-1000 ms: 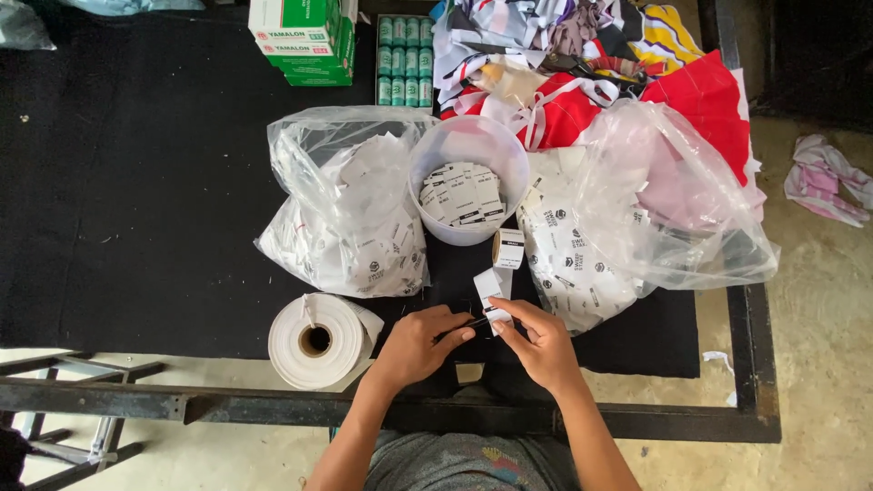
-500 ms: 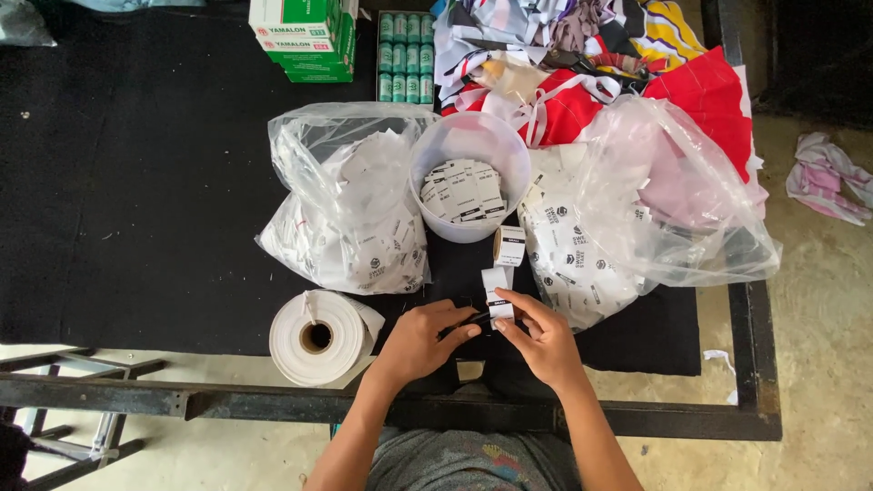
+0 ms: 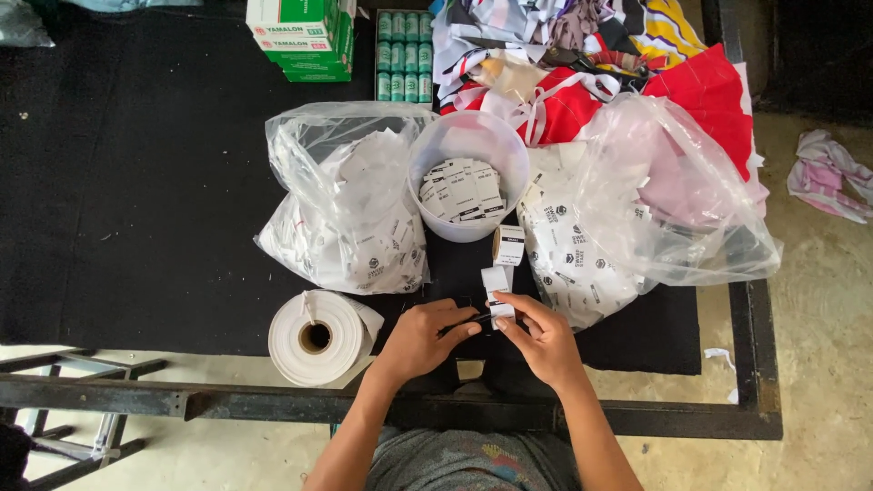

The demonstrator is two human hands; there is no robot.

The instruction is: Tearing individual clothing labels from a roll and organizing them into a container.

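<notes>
Bench (image 3: 136, 182): black cloth top on a dark metal frame, over a pale concrete floor (image 3: 818, 300) that shows beyond the fingers to the right and below them.
Heap of coloured fabric (image 3: 627, 55): red, white and yellow, far beyond the fingers, to the right.
Two clear plastic bags of white labels: left bag (image 3: 350, 209) and right bag (image 3: 627, 227), just beyond the fingers on either side.
Green-and-white cartons (image 3: 305, 36) and a pack of green spools (image 3: 405, 55): far beyond the fingers.
White tub (image 3: 468, 150) holding cut labels: straight ahead of the fingers, between the bags.
White paper roll (image 3: 316, 336): left of the fingers, near the bench edge.
Left hand (image 3: 423, 338) and right hand (image 3: 541, 338): fingers of both pinched together on the lower end of the label strip.
Label strip (image 3: 498, 282): white, running up from the fingers to a small label roll (image 3: 508, 244) just before the tub.
</notes>
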